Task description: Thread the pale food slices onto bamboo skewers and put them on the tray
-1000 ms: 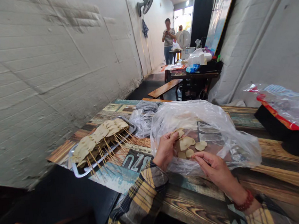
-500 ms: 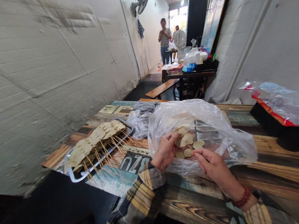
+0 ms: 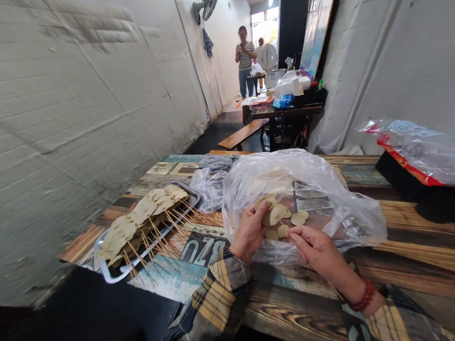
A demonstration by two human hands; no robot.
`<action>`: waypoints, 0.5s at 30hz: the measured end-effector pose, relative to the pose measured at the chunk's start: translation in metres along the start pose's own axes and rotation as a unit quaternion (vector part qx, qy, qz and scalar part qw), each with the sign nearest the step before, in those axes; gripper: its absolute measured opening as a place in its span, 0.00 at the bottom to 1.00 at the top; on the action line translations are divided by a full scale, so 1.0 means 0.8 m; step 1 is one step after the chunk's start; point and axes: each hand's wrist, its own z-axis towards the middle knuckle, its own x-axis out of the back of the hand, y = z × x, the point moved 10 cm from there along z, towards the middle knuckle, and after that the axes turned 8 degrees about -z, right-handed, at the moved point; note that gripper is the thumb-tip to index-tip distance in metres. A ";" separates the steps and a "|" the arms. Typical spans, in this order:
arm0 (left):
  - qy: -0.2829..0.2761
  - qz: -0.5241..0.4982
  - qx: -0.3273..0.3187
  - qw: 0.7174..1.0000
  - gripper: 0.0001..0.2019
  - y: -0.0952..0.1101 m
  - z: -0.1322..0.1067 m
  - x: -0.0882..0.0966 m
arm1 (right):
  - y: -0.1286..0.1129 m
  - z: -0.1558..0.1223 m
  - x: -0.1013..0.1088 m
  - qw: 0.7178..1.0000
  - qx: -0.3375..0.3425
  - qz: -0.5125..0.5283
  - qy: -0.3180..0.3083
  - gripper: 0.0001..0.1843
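My left hand [image 3: 251,228] pinches thin, pale beige round slices [image 3: 277,214] between thumb and fingers. My right hand [image 3: 316,247] is closed on a thin wooden skewer [image 3: 282,222], whose front end meets the held slices. Its rear part shows below my right palm. Both hands are over the near side of a clear plastic bag [image 3: 361,220], where more loose slices [image 3: 299,218] lie. To the left, a metal tray [image 3: 108,275] carries a pile of skewered slices [image 3: 142,216], their sticks pointing toward me over the tray's edge.
A grey cloth-like bundle [image 3: 218,162] and a small plastic bag [image 3: 206,190] lie behind the tray. On the right, red-edged plastic packaging [image 3: 421,156] rests on a black box [image 3: 397,177]. Farther off are a bench [image 3: 242,135], another loaded table [image 3: 286,111] and a standing person [image 3: 244,57].
The view has shifted slightly, so everything sits a little further left. Both hands keep their hold on the slices and the skewer, with hardly any movement between them.
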 end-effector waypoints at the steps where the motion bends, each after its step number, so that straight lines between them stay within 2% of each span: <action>1: 0.003 0.001 0.001 1.000 0.21 -0.001 0.001 0.001 | -0.001 0.000 0.000 1.000 0.003 -0.004 -0.001 0.21; 8: -0.014 0.036 0.000 0.999 0.20 -0.013 0.002 -0.001 | -0.004 -0.001 0.006 0.999 0.013 -0.042 0.028 0.20; 15: -0.031 0.054 0.010 0.998 0.21 -0.023 -0.006 -0.016 | -0.001 0.003 0.009 0.998 0.018 -0.032 0.056 0.19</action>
